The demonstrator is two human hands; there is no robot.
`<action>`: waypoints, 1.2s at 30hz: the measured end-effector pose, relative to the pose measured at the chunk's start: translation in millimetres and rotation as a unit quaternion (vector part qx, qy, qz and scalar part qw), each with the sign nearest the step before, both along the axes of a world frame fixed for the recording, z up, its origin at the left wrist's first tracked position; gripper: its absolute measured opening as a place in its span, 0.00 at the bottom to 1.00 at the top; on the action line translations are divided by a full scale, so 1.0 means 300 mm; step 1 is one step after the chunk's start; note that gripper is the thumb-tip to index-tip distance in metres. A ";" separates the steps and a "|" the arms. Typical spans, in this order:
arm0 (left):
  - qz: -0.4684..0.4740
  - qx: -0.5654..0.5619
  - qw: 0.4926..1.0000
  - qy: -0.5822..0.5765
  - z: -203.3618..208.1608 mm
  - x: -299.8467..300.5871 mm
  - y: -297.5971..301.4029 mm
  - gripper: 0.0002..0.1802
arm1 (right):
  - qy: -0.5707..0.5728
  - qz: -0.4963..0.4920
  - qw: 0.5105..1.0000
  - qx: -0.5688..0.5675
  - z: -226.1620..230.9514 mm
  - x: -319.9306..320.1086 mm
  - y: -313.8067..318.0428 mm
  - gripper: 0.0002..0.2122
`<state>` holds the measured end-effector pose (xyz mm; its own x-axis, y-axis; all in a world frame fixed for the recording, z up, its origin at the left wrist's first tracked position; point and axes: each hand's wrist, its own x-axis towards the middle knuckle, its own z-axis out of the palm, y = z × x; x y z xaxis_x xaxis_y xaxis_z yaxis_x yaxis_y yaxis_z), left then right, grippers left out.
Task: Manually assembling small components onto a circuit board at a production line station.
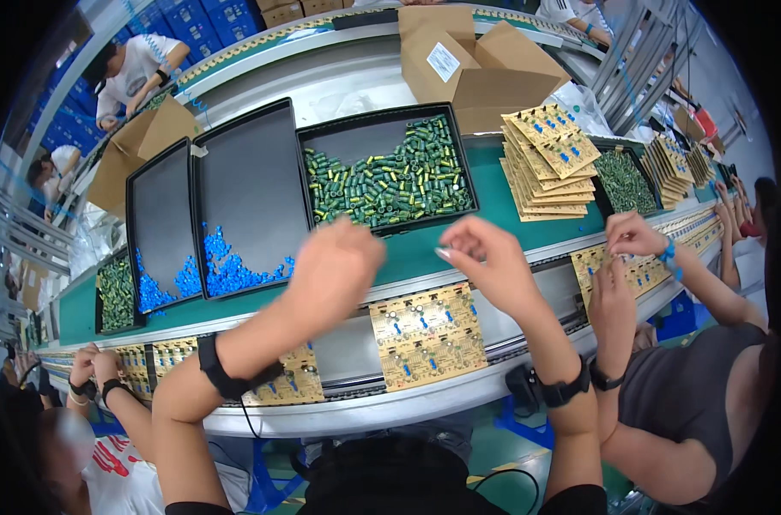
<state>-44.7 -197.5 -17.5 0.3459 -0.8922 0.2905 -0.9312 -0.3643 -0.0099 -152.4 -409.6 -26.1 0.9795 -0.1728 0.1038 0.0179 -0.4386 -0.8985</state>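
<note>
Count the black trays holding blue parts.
2: the narrower tray at left and the wider tray just to its right. Others farther off may be hidden.

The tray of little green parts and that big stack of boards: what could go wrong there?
The green parts are heaped toward the near side of their black tray; a bump from the nearby left hand might spill some. The uneven stack of boards might slide if knocked.
</note>
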 end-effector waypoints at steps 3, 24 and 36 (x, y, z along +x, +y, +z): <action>0.043 -0.060 0.996 -0.056 0.010 0.124 -0.067 0.05 | 0.033 -0.006 0.980 0.198 -0.103 -0.100 -0.046 0.05; 0.048 -0.171 0.978 0.107 -0.046 0.217 -0.064 0.07 | 0.064 -0.058 0.993 -0.085 -0.156 -0.184 -0.044 0.03; 0.009 -0.196 0.974 0.116 -0.047 0.168 -0.015 0.03 | 0.065 -0.023 0.991 -0.115 -0.122 -0.169 -0.035 0.03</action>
<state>5.8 -202.0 -31.7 0.4574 -0.7222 0.5188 -0.8852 -0.3142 0.3430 -203.0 -420.0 -62.9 0.9788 -0.2039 0.0195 -0.1159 -0.6300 -0.7679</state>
